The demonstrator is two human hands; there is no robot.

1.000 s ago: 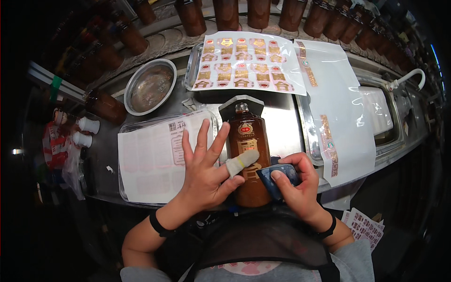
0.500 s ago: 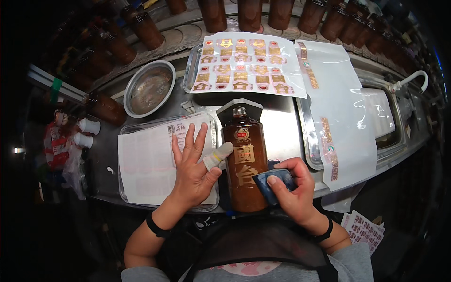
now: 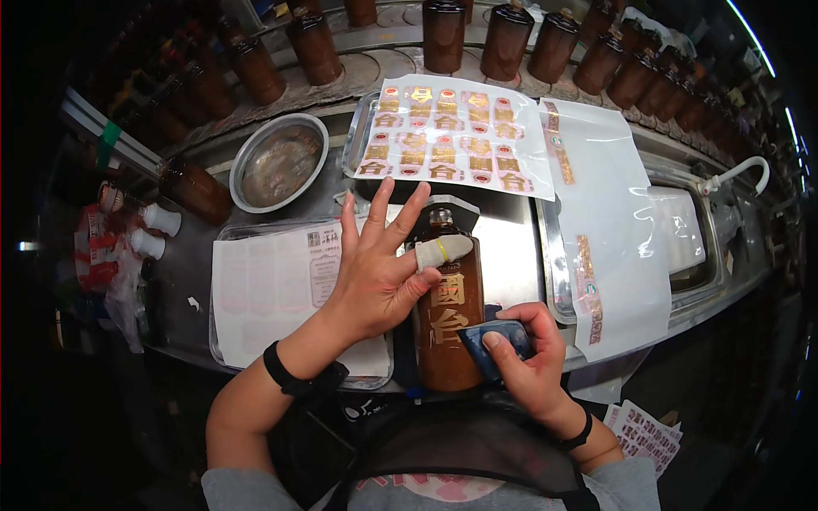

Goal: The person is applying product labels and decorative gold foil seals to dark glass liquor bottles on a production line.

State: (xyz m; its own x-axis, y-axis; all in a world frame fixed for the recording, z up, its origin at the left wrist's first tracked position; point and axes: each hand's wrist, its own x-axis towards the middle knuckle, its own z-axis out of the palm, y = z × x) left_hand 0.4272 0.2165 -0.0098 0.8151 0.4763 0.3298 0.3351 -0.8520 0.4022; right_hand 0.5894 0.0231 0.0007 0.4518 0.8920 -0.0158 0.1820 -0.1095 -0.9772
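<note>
I steady the brown bottle [image 3: 445,319], lying near me at centre, with my left hand [image 3: 375,272] spread open, only its taped thumb touching. My right hand [image 3: 520,353] grips a blue pad [image 3: 494,345] against the bottle's right side; I'd press evenly outward so the label sits flat.

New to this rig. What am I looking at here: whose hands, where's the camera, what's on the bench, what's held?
This is one wide fisheye view from a camera worn on a person's head, looking down; no robot is involved. The forearms coming in from the lower edge are that person's own.

The left hand is spread open, its bandaged thumb resting on a brown bottle that lies on the metal bench. The right hand presses a blue pad against the bottle's side.

Around them: a white printed sheet in a tray at left, a sheet of red-gold labels, a clear label backing at right, a metal bowl, and a row of brown bottles along the far edge.
</note>
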